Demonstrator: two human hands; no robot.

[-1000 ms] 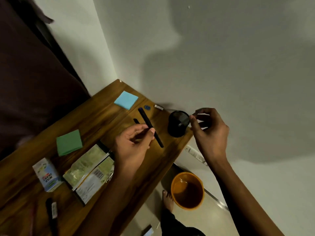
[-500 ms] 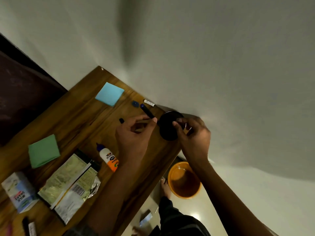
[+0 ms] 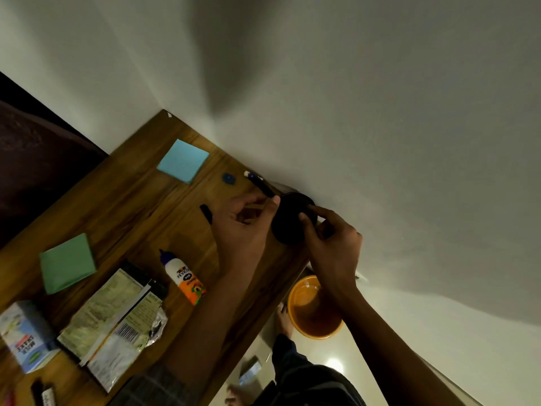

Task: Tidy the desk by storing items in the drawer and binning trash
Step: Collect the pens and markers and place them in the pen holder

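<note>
**Desk still messy, pen held at the cup**

Little is put away yet. On the desk (image 3: 123, 200) notes, a glue bottle (image 3: 184, 278), wrappers (image 3: 111, 320) and a carton are left. A pen (image 3: 260, 184) is pinched by the left hand (image 3: 243, 227). The black cup (image 3: 288, 221) is held by the right hand (image 3: 330, 247). Since before, the right hand has been moved onto the cup.

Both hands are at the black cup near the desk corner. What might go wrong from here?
The cup stands close to the desk edge, above the orange bin; a nudge from the right hand might tip it off. The pen in the left hand could slip from its fingertip grip or miss the cup's mouth.
</note>
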